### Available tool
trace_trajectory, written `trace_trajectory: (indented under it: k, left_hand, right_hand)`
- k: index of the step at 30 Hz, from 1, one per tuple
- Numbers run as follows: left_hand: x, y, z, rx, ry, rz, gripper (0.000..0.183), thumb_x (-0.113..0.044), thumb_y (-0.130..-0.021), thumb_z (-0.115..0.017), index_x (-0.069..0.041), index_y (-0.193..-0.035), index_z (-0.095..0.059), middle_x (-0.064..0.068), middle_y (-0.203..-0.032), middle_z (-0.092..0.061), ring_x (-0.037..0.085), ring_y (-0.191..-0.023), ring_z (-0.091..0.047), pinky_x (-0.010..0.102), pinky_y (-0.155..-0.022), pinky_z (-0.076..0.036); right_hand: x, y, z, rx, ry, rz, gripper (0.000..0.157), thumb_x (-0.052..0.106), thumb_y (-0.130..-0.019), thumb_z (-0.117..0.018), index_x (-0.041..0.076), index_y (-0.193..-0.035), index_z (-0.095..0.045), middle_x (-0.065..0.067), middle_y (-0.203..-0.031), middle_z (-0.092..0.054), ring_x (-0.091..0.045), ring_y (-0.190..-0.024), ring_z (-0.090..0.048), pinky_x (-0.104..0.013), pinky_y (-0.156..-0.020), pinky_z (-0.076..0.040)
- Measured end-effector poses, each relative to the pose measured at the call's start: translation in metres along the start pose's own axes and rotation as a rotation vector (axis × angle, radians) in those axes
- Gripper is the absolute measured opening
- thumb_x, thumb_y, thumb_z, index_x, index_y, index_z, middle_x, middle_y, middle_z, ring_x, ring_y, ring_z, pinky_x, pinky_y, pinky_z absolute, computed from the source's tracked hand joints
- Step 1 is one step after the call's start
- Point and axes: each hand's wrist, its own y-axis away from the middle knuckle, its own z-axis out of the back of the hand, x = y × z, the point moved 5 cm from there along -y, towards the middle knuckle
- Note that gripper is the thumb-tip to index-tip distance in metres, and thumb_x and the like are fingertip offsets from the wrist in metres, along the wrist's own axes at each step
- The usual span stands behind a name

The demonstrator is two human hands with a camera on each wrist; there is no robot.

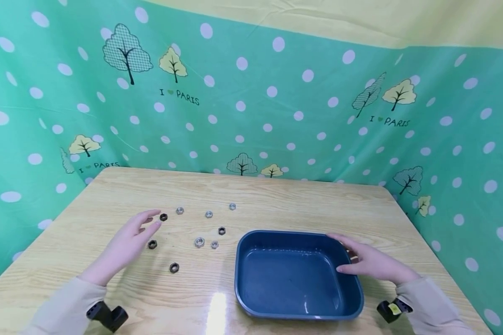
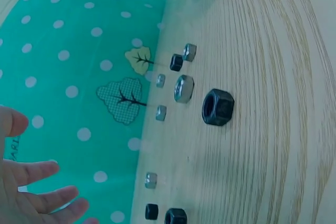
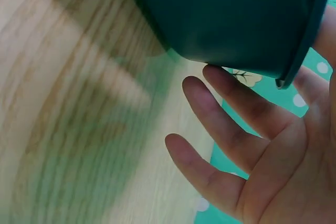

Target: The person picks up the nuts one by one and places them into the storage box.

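My left hand (image 1: pixel 131 237) hovers over the left of the table, fingers spread and relaxed, holding nothing. Right beyond its fingertips is a black hex nut (image 1: pixel 163 217), and a second black nut (image 1: pixel 152 244) lies beside the thumb. A larger-looking black nut (image 2: pixel 218 107) stands out in the left wrist view. Silver nuts, among them a big one (image 1: pixel 199 242), are scattered to the right. My right hand (image 1: pixel 366 261) holds the right wall of a dark blue plastic basin (image 1: pixel 297 318), thumb inside the rim and fingers outside; the basin holds nothing.
The wooden table (image 1: pixel 318 200) reaches back to a green dotted curtain (image 1: pixel 251 116). Several small silver nuts, one of them (image 1: pixel 232 206) farthest back, and a black nut (image 1: pixel 221 230) lie left of the basin. A camera (image 1: pixel 106 316) is strapped to each wrist.
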Motion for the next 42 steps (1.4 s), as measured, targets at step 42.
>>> trace_trajectory:
  k: [42]
  left_hand:
    - [0.07, -0.019, 0.006, 0.164, -0.176, -0.001, 0.056, -0.033, -0.083, -0.07, 0.006, -0.122, -0.056, 0.033, -0.124, -0.054, 0.052, -0.114, -0.049, 0.061, -0.095, -0.038]
  right_hand:
    - [-0.01, -0.002, -0.006, 0.047, -0.193, -0.097, 0.079, 0.017, -0.089, -0.065, 0.017, -0.151, -0.016, -0.034, -0.149, -0.015, -0.047, -0.115, -0.048, -0.046, -0.078, -0.053]
